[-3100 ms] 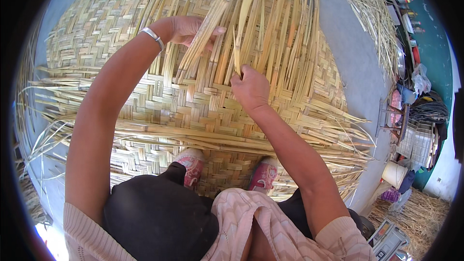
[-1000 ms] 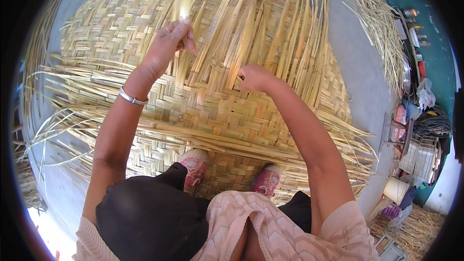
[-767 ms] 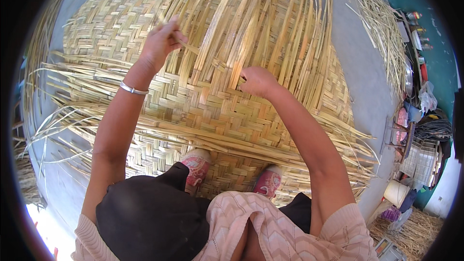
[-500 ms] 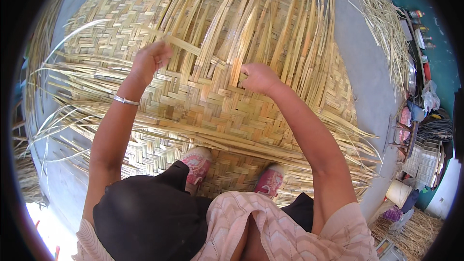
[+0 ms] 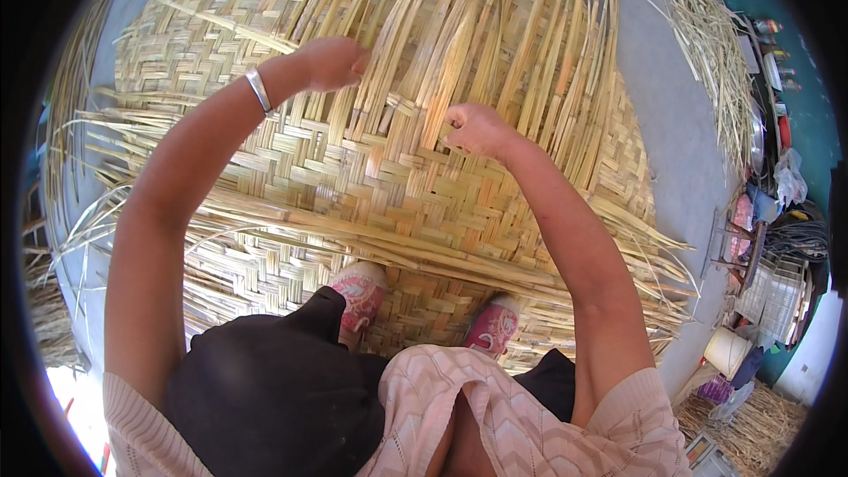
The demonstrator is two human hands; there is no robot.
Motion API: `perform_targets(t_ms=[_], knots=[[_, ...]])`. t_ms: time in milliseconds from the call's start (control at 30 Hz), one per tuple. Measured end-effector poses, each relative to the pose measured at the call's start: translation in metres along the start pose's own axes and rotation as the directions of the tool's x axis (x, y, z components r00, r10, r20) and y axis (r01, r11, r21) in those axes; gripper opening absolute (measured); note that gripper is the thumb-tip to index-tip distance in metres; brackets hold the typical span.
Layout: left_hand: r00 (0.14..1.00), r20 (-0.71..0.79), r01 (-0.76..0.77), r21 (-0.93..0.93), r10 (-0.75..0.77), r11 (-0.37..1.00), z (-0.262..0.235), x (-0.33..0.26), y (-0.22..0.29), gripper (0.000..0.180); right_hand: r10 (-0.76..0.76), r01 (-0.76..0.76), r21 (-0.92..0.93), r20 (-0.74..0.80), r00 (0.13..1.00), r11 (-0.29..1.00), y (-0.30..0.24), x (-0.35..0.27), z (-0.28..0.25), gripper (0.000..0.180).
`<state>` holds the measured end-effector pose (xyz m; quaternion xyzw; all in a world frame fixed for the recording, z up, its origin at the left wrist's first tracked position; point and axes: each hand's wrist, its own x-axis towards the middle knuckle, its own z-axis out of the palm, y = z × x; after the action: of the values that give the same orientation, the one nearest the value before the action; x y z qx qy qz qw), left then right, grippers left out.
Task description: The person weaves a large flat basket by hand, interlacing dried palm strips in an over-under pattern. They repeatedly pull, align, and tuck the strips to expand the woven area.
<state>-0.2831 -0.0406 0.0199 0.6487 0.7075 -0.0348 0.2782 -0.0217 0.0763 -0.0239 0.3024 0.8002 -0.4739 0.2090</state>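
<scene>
A large woven mat [image 5: 389, 203] of flat, split yellow-green cane strips spreads under me. My left hand [image 5: 334, 64], a silver bangle at its wrist, is closed beside the long loose strips [image 5: 389, 44] fanning toward the far side. What its fingers grip is hidden. A pale strip [image 5: 216, 22] runs from the far left to behind my left wrist; its near end does not show. My right hand [image 5: 477, 130] is curled in a pinch at the near ends of the fanned strips, just above the weave. I cannot make out what is in it.
A band of long strips [image 5: 380, 243] crosses the mat before my pink shoes [image 5: 360, 296]. More loose strips [image 5: 702, 53] lie on the grey floor [image 5: 640, 44] at right. Beyond them are a wire rack [image 5: 773, 291], a coil of black cable [image 5: 795, 234] and a pale bucket [image 5: 726, 351].
My left hand has moved right and away from me, toward the fanned strips. The pale strip that stretched between my hands now lies out to the left. My right hand has shifted slightly away.
</scene>
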Motion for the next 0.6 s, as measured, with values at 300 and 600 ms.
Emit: perform_targets(t_ms=[300, 600], knots=[[0.996, -0.069, -0.075, -0.159, 0.065, 0.984, -0.008, 0.016, -0.008, 0.012, 0.06, -0.071, 0.24, 0.051, 0.997, 0.968, 0.002, 0.003, -0.006, 0.031], [0.994, -0.007, -0.107, 0.007, 0.107, 0.994, -0.027, 0.011, 0.006, 0.013, 0.025, -0.086, 0.395, 0.158, 0.987, 0.915, -0.006, 0.001, -0.014, 0.025]])
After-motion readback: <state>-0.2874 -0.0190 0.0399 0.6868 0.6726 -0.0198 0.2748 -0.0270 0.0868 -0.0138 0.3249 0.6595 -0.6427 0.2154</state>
